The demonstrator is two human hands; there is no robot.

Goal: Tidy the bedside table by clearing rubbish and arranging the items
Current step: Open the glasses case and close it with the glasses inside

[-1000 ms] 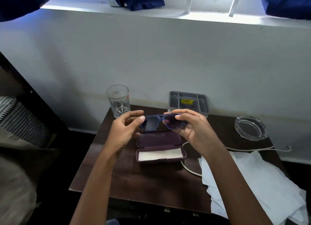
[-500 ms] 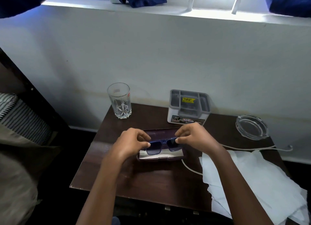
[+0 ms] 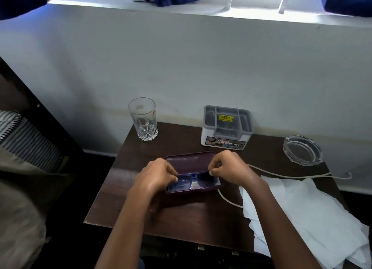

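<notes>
Inside the open case [image 3: 189, 160], sunglasses [image 3: 194, 182] lie between left hand [image 3: 155, 175] and right hand [image 3: 231, 168], each grip pinching one end.

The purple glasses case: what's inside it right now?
The glasses case holds blue sunglasses in its lower half; left hand and right hand pinch their ends. Anything beneath them is covered.

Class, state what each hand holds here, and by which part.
Both hold the blue sunglasses, lying in the open purple case: the left hand pinches the frame's left end, the right hand its right end.
</notes>
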